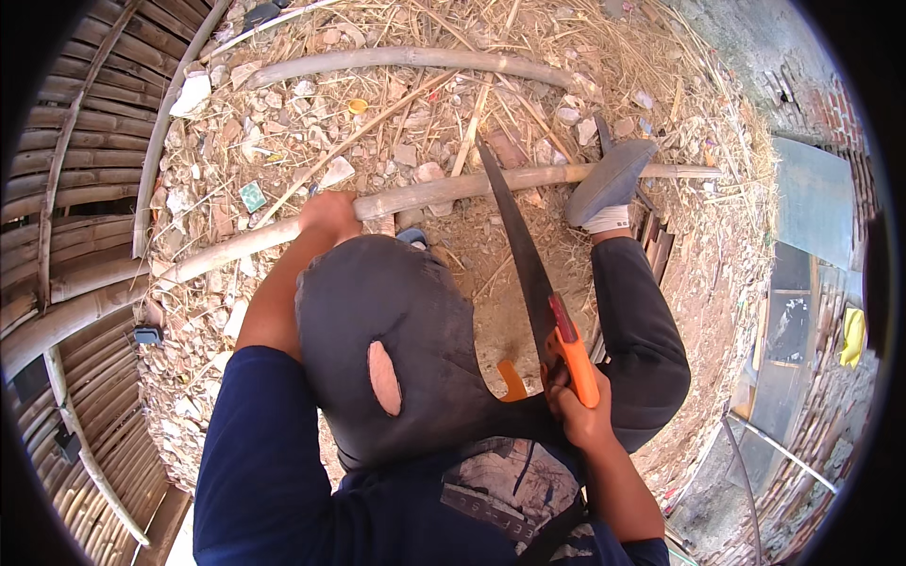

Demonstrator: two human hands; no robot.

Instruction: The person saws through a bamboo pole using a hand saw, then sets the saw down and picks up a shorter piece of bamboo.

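A: Hands?
B: Left hand [328, 217] grips pole [425, 194]; right hand [583, 410] grips saw [535, 274], blade [516, 226] across pole, contact unclear.
A: Pole where?
B: On the ground [495, 292], from near left edge toward right edge, shoe [612, 181] over it.

In the middle of the frame, the black cloth knee [406, 311] hides most of a blue-grey shoe [412, 236]. The fingertips of the bare left hand [328, 215] are out of sight on the long, pale wooden pole [434, 191]. Below the middle, a curved orange thing [512, 380] is partly covered. The bottom edge cuts off the dark blue shirt [255, 453].
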